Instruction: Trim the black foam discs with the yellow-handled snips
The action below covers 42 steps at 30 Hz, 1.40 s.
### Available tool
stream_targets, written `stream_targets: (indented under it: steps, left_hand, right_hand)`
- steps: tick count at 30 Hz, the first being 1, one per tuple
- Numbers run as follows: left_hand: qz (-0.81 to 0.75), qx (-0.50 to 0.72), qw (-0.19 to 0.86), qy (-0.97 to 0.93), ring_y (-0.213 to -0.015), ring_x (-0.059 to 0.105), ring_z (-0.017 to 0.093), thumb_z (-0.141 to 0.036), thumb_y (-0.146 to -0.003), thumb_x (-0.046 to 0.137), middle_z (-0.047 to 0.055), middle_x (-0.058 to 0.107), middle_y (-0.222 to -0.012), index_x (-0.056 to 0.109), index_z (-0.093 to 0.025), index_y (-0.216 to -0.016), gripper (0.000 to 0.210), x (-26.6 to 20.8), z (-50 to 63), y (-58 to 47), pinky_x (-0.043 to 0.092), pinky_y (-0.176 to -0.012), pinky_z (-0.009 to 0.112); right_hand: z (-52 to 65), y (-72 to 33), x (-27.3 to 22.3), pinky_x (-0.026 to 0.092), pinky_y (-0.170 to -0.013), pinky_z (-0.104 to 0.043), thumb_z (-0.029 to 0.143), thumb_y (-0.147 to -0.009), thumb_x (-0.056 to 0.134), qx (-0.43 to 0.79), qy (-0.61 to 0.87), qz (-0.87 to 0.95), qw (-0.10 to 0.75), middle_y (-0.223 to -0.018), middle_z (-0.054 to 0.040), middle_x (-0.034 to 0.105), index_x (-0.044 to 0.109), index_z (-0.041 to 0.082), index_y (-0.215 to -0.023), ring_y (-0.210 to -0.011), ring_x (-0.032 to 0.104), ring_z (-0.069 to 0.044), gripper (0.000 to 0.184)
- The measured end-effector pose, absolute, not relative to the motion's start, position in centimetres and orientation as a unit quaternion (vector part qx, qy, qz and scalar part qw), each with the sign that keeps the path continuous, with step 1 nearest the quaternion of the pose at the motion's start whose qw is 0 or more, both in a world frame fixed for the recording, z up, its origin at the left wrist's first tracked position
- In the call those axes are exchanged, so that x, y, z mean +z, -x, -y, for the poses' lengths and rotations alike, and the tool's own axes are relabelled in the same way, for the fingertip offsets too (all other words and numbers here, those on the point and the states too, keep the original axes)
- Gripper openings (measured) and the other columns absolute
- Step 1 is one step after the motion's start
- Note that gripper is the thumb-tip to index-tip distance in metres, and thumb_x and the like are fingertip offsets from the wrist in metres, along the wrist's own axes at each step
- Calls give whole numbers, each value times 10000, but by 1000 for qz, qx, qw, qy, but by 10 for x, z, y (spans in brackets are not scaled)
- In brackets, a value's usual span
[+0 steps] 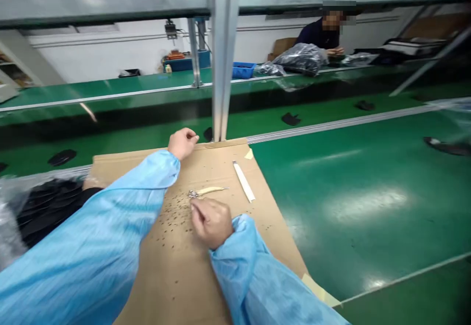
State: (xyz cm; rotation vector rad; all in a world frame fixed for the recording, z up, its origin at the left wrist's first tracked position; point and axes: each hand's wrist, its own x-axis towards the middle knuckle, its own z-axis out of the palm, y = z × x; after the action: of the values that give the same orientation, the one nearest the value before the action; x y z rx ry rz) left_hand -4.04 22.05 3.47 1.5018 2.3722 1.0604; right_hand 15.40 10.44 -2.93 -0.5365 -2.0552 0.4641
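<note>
My left hand (183, 143) is over the far edge of the cardboard sheet (147, 295), its fingers pinched together; anything between them is too small or hidden to see. Closer to me, my right hand (212, 223) is closed low over the cardboard, and its curled fingers hide whatever they hold. Just beyond the right hand lies a slim tool with a yellowish handle (210, 189) and shiny metal bits at its left end. A long white-handled tool (243, 182) lies to the right. Many tiny dark pieces (178, 217) are scattered left of my right hand.
Black flat parts (51, 202) are piled in clear plastic at the left. Past the cardboard, a green belt (250, 123) carries black pieces (290, 119). A metal post (222, 60) rises behind it. A co-worker (316, 33) sits across, near a plastic bag (301, 59) and blue bin (243, 69).
</note>
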Motion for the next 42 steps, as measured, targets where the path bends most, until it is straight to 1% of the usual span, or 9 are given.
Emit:
stream_targets:
  steps: [5,8,16,22,27,30,36,39,42]
  left_hand:
    - [-842,260,47,-471,-1124,553,323,-398,-775,703,164,624,-1155,592,-137,-1166,483,23,-300,34,434,-940,397]
    - [-860,213,77,-456,-1122,548,376,-323,-688,783,221,611,-1143,536,-90,-1217,628,5,-321,27,448,-919,444]
    - [-804,437,48,-400,-908,617,233,-137,-690,690,66,658,-883,648,-154,-912,226,11,-295,32,482,-863,340]
    - [-670,653,234,-264,-631,571,124,-109,-710,593,47,626,-846,598,-126,-886,177,47,-184,43,445,-525,205]
    - [-546,709,376,-241,-801,636,174,-144,-710,659,85,649,-961,571,-130,-943,250,38,-57,31,524,-634,242]
    - [-514,710,416,-243,-840,646,206,-244,-667,777,99,641,-1030,567,-142,-1018,421,17,-10,21,538,-618,262]
    - [-451,734,426,-277,-864,646,201,-271,-581,868,114,666,-990,569,-123,-1069,591,-9,4,18,538,-737,283]
    - [-428,741,426,-293,-913,632,179,-299,-620,851,113,666,-999,610,-113,-1042,520,-11,4,20,506,-808,248]
    - [-411,758,442,-247,-829,624,167,-442,-678,795,94,655,-1005,604,-145,-1076,532,-15,5,23,509,-695,247]
  right_hand:
    - [-105,-152,-30,367,-533,-275,202,-840,420,160,248,842,452,-602,13,536,582,195,-754,-548,480,-128,184]
    - [-104,-151,-30,344,-516,-281,208,-801,417,160,255,850,433,-597,12,516,521,196,-684,-542,453,-126,157]
    - [-105,-152,-32,388,-562,-273,213,-854,415,162,255,853,426,-657,0,598,616,199,-824,-594,538,-142,204]
    - [-112,-156,-31,473,-691,-242,204,-891,448,200,239,819,482,-821,-29,698,672,183,-927,-738,644,-151,228]
    - [-114,-161,-30,504,-742,-255,225,-899,466,194,252,803,504,-828,-44,702,689,180,-929,-755,650,-160,230]
    - [-107,-161,-23,505,-710,-287,272,-921,455,173,261,808,500,-781,-60,670,674,160,-951,-721,621,-171,248]
    - [-96,-131,1,508,-627,-299,398,-881,534,287,242,838,397,-933,-89,640,569,132,-1205,-646,570,-144,421]
    - [-96,-110,-5,518,-590,-285,462,-836,589,408,229,803,368,-760,-56,644,640,125,-1028,-606,576,-146,392]
    - [-93,-100,-20,506,-541,-277,501,-790,643,428,270,760,409,-649,-36,616,656,141,-865,-565,562,-149,368]
